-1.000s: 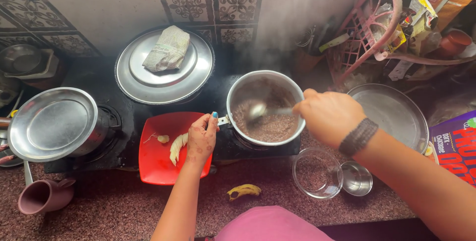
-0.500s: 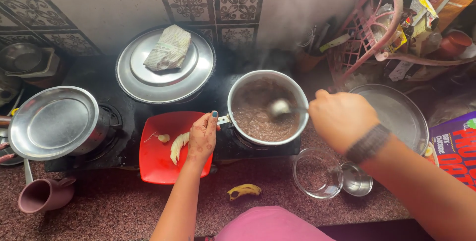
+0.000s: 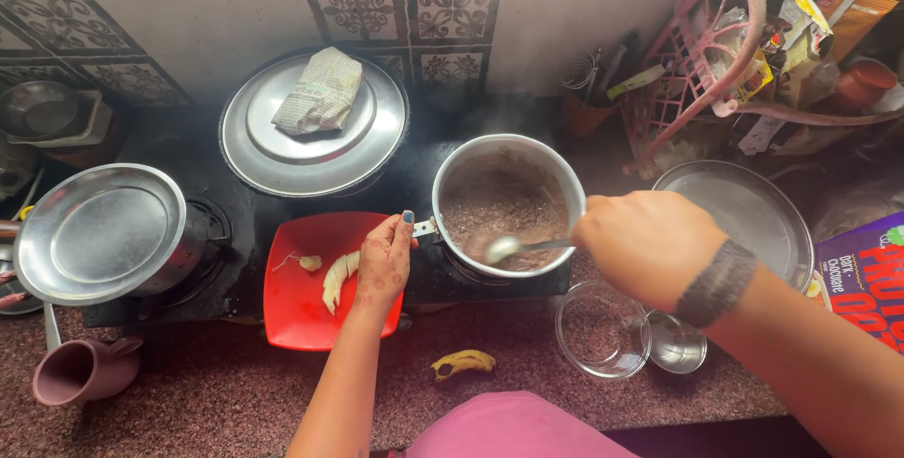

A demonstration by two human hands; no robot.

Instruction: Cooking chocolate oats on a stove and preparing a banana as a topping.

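Spoon (image 3: 513,248) handle vanishes inside the right hand (image 3: 648,249), so the grip itself can't be seen. Left hand (image 3: 384,260) covers the pot (image 3: 508,202) handle and part of the red board (image 3: 311,293). Steam blurs the wall behind the pot. The box (image 3: 864,274) runs off the right edge. Far-right rack (image 3: 702,63) clutter is too jumbled to sort out. The left pan (image 3: 99,232) is clipped at the edge.

Patterned tiles (image 3: 443,1) band a pale wall (image 3: 235,16) above a speckled reddish-brown stone counter (image 3: 217,392)
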